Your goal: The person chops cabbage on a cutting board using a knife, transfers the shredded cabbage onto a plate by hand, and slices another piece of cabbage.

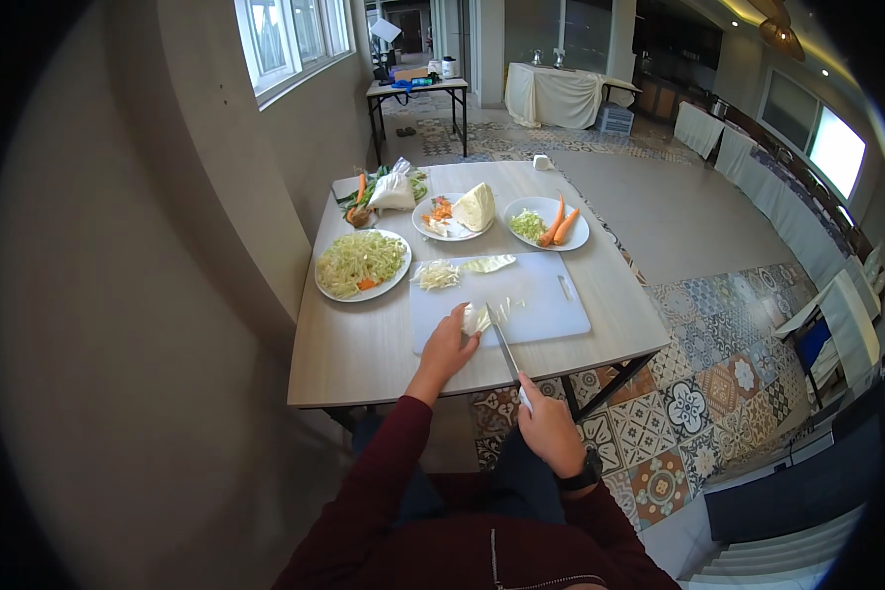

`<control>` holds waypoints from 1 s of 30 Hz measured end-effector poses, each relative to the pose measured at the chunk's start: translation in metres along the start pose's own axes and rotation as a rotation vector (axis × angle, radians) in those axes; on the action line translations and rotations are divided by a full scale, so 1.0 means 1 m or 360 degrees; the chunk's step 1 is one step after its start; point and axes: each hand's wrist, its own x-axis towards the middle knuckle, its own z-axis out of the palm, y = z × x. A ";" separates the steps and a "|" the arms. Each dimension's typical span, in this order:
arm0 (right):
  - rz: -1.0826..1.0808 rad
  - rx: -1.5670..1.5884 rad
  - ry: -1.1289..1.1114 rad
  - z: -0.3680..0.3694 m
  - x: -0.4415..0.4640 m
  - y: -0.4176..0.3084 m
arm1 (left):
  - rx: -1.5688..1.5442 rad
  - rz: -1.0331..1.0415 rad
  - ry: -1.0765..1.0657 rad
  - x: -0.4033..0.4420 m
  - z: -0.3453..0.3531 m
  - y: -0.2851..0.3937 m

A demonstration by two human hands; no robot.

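Observation:
A white cutting board (551, 320) lies near the table's front edge. On it, my left hand (447, 346) presses down a pale piece of cabbage (475, 319), fingers closed over its left side. My right hand (551, 429) grips the white handle of a knife (504, 349), whose blade points away from me and touches the cabbage's right side. A few thin shreds (511, 307) lie right of the blade. Farther back on the board are a heap of shredded cabbage (437, 274) and a loose cabbage leaf (488, 264).
Left of the board stands a plate of shredded vegetables (362, 264). Behind it are a plate with a cabbage wedge (475, 208), a plate with whole carrots (559, 224), and a bundle of vegetables with a white bag (393, 191). A wall (206, 197) runs along the left.

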 end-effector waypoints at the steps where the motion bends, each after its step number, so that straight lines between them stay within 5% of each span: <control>1: -0.0007 -0.0005 0.0005 0.000 0.000 -0.001 | 0.0003 0.0007 0.0005 0.000 0.001 -0.002; 11: -0.0001 -0.0073 -0.0046 0.004 0.000 0.001 | -0.0092 -0.0186 -0.0191 0.003 -0.010 0.012; 30: -0.0004 -0.0006 -0.0114 0.014 0.036 0.007 | -0.0025 -0.0027 -0.0067 0.002 -0.002 0.003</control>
